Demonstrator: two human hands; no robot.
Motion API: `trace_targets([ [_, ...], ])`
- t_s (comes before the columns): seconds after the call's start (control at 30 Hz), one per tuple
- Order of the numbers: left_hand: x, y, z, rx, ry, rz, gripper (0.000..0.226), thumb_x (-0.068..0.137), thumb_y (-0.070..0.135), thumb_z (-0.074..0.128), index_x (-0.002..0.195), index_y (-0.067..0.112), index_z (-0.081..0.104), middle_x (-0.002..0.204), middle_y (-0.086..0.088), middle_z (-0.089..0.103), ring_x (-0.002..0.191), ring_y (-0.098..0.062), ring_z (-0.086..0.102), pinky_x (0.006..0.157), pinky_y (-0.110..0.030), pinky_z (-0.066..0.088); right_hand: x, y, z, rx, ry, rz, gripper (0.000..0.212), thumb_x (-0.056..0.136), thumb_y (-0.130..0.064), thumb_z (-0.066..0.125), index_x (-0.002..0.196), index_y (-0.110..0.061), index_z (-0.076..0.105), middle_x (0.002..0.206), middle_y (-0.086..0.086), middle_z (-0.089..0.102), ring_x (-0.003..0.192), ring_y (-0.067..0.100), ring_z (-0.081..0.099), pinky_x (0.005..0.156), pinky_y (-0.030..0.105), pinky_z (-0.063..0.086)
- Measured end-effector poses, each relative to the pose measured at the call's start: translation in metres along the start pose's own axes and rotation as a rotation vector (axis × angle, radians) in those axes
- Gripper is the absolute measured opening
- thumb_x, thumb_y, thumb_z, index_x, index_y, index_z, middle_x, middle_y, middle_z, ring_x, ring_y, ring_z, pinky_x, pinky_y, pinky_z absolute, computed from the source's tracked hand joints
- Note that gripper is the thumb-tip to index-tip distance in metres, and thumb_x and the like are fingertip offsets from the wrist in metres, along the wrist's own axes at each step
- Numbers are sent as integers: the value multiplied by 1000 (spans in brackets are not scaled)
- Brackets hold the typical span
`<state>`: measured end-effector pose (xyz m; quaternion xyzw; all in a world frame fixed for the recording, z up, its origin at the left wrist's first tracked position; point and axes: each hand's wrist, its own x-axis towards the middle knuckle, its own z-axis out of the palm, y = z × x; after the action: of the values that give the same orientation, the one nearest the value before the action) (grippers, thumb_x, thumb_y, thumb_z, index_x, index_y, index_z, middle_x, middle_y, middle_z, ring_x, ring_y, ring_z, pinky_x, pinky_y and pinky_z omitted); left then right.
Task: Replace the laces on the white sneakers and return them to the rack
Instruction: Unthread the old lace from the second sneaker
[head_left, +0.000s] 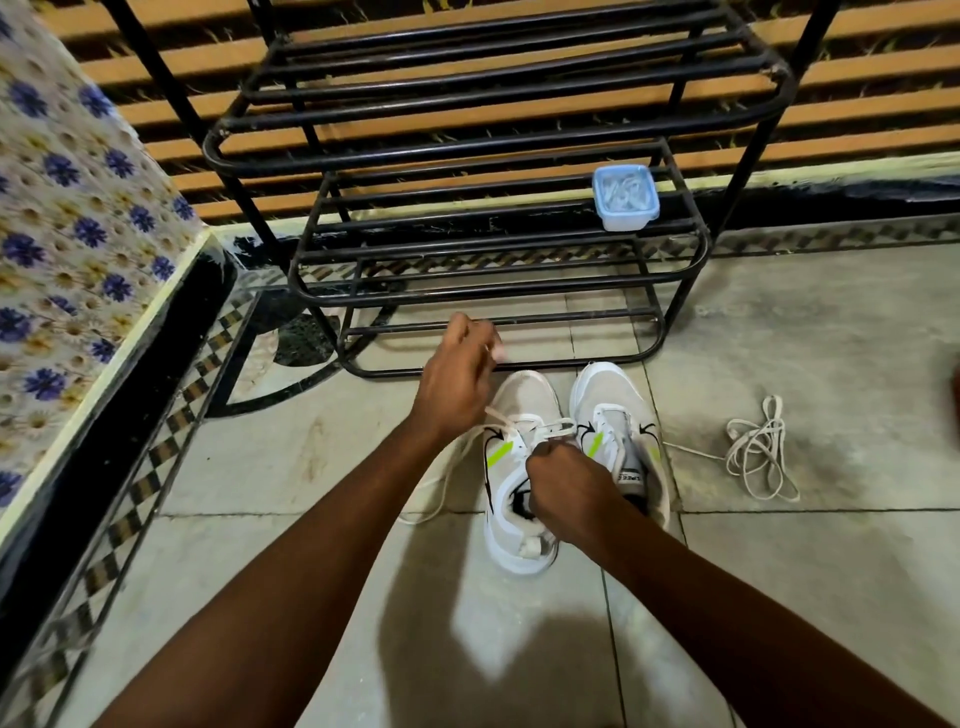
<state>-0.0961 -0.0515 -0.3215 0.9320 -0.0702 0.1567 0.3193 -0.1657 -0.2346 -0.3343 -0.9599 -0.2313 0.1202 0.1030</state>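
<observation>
Standing across the upper middle of the frame, a black metal rack (467, 150) rises from the tiled floor (779, 571). Just below its lowest bars, two white sneakers (618, 400) sit side by side on the floor at frame centre, toes toward the rack. The left hand (460, 371), fingers curled and blurred, pinches a white lace (500, 417) pulled up from the sneaker further left in the frame. The right hand (566, 483) pinches the same lace at the eyelets. A loose lace (758, 452) lies tangled at right. A small lidded container (626, 197) rests on a rack shelf.

Blurred: left hand (457, 376) fingers (492, 347); cropped: rack (498, 147) top.
</observation>
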Motion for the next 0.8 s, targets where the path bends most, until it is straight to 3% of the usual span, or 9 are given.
trace_targets([
  [0.1, -14, -3, 4, 441, -383, 134, 19, 89, 32, 71, 107, 39, 70, 118, 11, 49, 108, -20, 50, 65, -31, 44, 1, -1, -1, -15, -19, -5, 17, 97, -11, 48, 106, -8, 62, 109, 15, 63, 97, 34, 63, 72, 34, 45],
  [0.17, -23, 3, 12, 584, -453, 140, 24, 86, 40, 74, 111, 41, 73, 120, 12, 53, 117, -21, 46, 69, -31, 40, 1, -2, -2, -21, -16, -2, 17, 97, -12, 48, 106, -8, 62, 109, 15, 63, 97, 34, 63, 71, 34, 44],
  [0.3, -25, 12, 24, 665, -375, -3, 14, 92, 32, 68, 105, 29, 72, 113, 10, 62, 123, -24, 46, 66, -31, 37, 3, -1, -1, -34, -24, 3, 16, 96, -13, 50, 104, -8, 63, 107, 14, 62, 96, 33, 63, 70, 33, 43],
  [0.47, -28, 20, 33, 660, -263, -35, 25, 98, 17, 53, 122, 19, 59, 125, 2, 62, 124, -24, 50, 85, -40, 46, 11, 2, -1, -39, -107, -54, 15, 88, -11, 52, 94, -7, 65, 107, 15, 64, 102, 34, 64, 81, 34, 49],
  [0.6, -35, 22, 35, 458, -164, -181, 17, 103, 12, 44, 116, 12, 55, 117, -8, 64, 106, -32, 61, 76, -40, 45, 16, 2, -3, -34, -108, -48, 15, 88, -9, 51, 96, -7, 64, 108, 16, 65, 102, 34, 64, 82, 34, 49],
  [0.8, -31, 21, 33, 318, -142, -200, 23, 90, 7, 49, 108, 18, 57, 113, -2, 70, 98, -33, 64, 69, -35, 39, 15, -2, 0, -55, -105, -41, 16, 89, -8, 51, 94, -9, 66, 104, 13, 66, 98, 32, 66, 75, 34, 52],
])
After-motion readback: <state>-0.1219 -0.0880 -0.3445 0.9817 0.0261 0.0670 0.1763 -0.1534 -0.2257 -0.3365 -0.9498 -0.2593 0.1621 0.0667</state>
